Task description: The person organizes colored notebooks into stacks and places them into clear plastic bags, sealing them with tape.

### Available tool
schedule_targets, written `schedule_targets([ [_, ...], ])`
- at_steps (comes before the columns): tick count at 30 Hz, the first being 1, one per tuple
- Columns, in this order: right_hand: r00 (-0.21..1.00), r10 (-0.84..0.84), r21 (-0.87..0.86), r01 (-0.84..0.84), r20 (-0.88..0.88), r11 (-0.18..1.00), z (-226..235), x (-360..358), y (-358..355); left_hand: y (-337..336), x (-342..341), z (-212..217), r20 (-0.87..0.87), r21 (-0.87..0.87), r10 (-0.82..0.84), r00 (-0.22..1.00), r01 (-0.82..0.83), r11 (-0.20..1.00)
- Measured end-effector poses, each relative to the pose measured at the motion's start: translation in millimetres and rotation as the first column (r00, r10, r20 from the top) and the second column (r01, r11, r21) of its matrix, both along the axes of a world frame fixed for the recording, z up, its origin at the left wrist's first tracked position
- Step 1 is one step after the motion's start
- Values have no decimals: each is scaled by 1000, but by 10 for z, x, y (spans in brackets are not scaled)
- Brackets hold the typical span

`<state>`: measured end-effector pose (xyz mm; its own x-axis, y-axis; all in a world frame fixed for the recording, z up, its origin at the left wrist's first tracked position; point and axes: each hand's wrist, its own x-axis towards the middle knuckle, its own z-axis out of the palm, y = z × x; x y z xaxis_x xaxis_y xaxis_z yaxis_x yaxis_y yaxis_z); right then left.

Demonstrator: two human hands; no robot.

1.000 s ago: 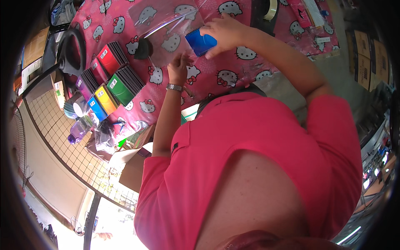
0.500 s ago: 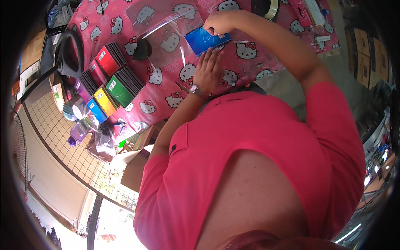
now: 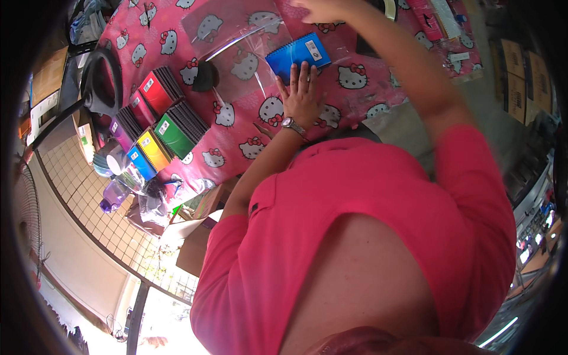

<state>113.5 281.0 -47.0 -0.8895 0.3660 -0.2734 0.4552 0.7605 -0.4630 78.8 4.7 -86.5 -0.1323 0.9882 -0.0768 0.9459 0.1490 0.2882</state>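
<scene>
1. Pink cat-print cloth [image 3: 236,148] covers the whole table, and a wire grid panel [image 3: 112,225] stands along its left edge with a purple bottle [image 3: 112,198] down beside it.
2. Left hand [image 3: 303,94] lies flat, palm down, fingers spread fairly wide. The fingertips rest on the lower edge of a blue spiral notebook [image 3: 299,54], pinning it to the cloth. A wristwatch [image 3: 291,125] sits on that wrist.
3. That blue notebook lies near the far edge of the table, roughly mid-width, tilted a bit, with a white sticker on its cover. It looks to be lying on or under a clear plastic sheet [image 3: 236,35] that spreads out to its left.
4. Right hand [image 3: 322,9] is up at the far edge, just past the notebook and not touching it. It's blurred and cut by the frame, so can't tell how its fingers are set.
5. Over toward the left edge, rows of small notebooks stand in stacks: red [image 3: 158,92], green [image 3: 176,131], yellow [image 3: 155,149] and a blue one [image 3: 139,164].
6. A dark cone-shaped thing [image 3: 204,76] sits between the stacks and the plastic sheet.
</scene>
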Motion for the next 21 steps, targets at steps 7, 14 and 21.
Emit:
schedule_targets([
  [7,981,-132,191,104,141,976,-365,-285,-252,293,-132,135,-46,134,-76,996,82,988],
  [14,960,62,440,68,-273,895,272,215,-944,613,-424,-64,134,471,188,973,-229,852],
  [21,909,-39,577,296,-415,761,-518,557,-1553,972,-1031,414,-189,-135,-247,951,224,965],
])
